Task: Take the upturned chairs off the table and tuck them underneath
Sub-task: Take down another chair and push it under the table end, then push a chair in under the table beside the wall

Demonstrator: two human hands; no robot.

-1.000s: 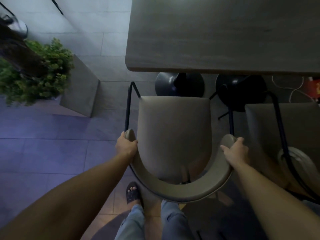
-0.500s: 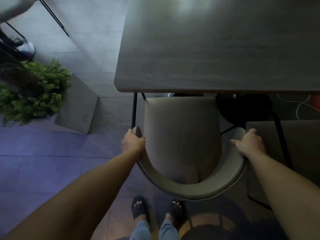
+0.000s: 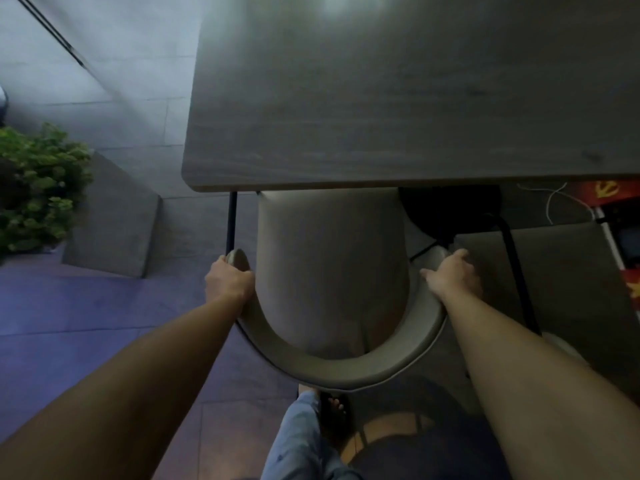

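A beige padded chair [image 3: 330,268] with a curved backrest stands upright on the floor below me, its seat front under the near edge of the dark wooden table [image 3: 398,98]. My left hand [image 3: 229,280] is wrapped around the left tip of the backrest. My right hand [image 3: 452,273] rests over the right tip, fingers curled on it. A thin black chair leg shows beside the left tip. A second beige chair [image 3: 554,271] stands to the right, its seat partly under the table.
A green plant [image 3: 38,188] in a grey concrete planter [image 3: 114,220] sits on the tiled floor to the left. A black round table base [image 3: 450,209] shows under the table. White cable and a red object [image 3: 609,192] lie at the right. My sandalled foot is below the chair.
The chair has slid forward so its seat front went under the table edge. Both hands kept their grip on the backrest tips, and I stepped forward.
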